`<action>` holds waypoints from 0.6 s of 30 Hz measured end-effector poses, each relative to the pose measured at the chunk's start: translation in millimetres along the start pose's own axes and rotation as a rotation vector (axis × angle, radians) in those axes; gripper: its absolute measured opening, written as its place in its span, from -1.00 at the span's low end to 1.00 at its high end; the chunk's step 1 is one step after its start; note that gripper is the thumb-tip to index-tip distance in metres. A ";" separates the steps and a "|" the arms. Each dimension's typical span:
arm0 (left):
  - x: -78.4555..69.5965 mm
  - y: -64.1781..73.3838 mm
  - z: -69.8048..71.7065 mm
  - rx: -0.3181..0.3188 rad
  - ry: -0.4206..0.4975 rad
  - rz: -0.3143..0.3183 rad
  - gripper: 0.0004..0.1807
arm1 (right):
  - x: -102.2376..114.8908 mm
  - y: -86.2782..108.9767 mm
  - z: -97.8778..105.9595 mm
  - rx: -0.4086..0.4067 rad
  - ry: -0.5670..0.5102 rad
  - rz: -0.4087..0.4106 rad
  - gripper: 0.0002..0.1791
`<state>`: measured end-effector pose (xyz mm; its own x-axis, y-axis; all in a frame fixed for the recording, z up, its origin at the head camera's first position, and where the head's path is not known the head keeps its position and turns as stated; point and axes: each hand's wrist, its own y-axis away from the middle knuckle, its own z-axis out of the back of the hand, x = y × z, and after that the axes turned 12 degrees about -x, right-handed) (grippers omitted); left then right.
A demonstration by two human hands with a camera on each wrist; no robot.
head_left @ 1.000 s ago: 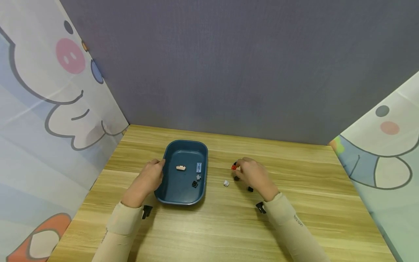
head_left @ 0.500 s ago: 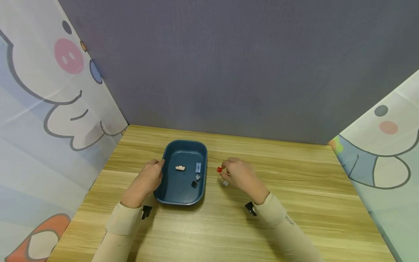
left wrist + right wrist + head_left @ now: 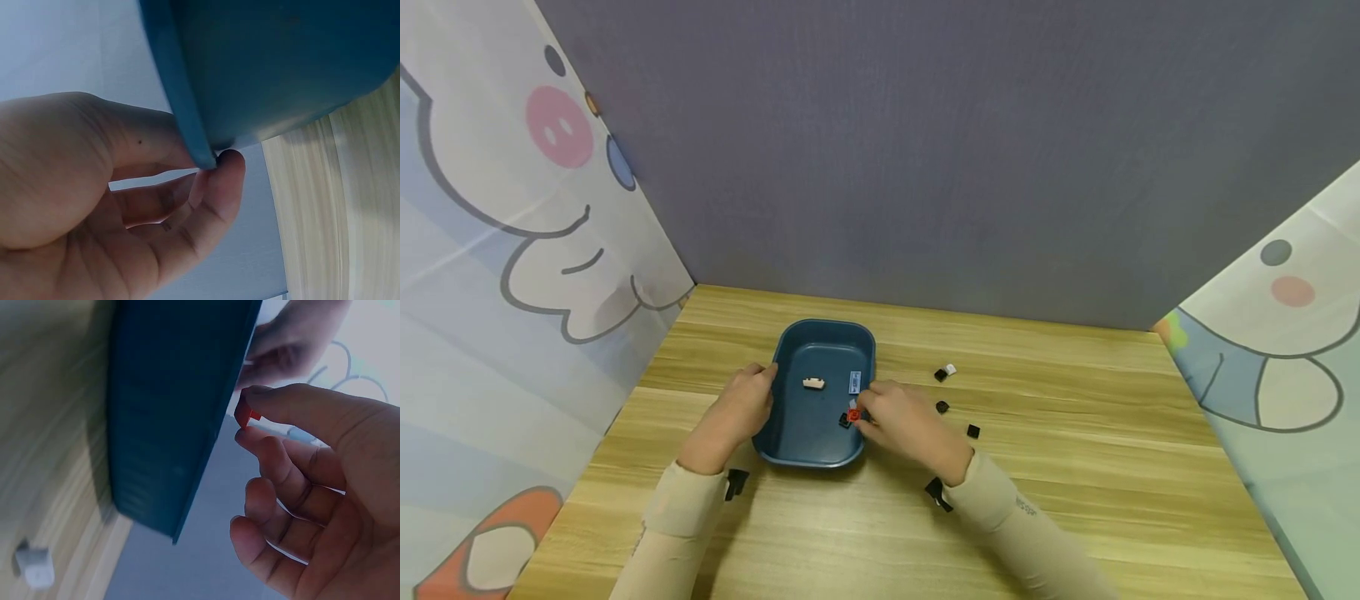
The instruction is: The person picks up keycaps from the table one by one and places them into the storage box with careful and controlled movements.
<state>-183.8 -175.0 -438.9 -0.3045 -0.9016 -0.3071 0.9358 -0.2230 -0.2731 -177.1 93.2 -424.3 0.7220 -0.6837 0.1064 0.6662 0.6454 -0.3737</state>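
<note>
My left hand [image 3: 747, 407] holds the left rim of the dark blue tray [image 3: 808, 462], thumb on one side and fingertips on the other in the left wrist view. My right hand [image 3: 901, 419] reaches over the tray's right rim. Between its thumb and index finger it pinches a small red square piece [image 3: 853, 414] with a round mark; in the right wrist view the red piece [image 3: 245, 414] shows a short stub, above the rim. Inside the tray lie a cream oblong piece [image 3: 813, 383], a light blue lettered piece [image 3: 855, 382] and a black piece [image 3: 845, 421]. A grey piece [image 3: 853, 403] is partly hidden.
Right of the tray on the wooden table [image 3: 1075, 467] lie several small black pieces [image 3: 973, 432] and a white piece [image 3: 951, 369]. Another white piece [image 3: 37, 569] shows beside the tray in the right wrist view. A grey panel [image 3: 925, 167] stands behind the table.
My right hand has picked up the red piece from among the black ones and carried it left, over the tray's right side. The left hand keeps its hold on the rim.
</note>
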 end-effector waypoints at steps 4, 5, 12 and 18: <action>0.8 -0.1 -1.0 -0.010 -0.005 -0.012 -0.56 | 7.3 -1.4 -3.8 -0.005 0.013 0.042 -0.84; 0.9 -0.1 -1.0 -0.011 -0.005 -0.013 -0.56 | 8.5 -1.3 -4.7 -0.007 0.014 0.049 -0.84; 1.4 -0.4 -1.6 0.009 -0.007 -0.005 -0.55 | 11.7 2.1 -11.1 0.007 0.013 0.054 -0.80; 0.9 -2.0 -1.3 0.018 -0.001 0.010 -0.54 | 5.1 6.0 -8.5 -0.005 -0.056 0.020 -0.80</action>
<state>-186.1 -174.9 -439.9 -0.2948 -0.9044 -0.3085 0.9418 -0.2204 -0.2537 -171.0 90.6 -433.8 0.7446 -0.6503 0.1504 0.6507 0.6570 -0.3808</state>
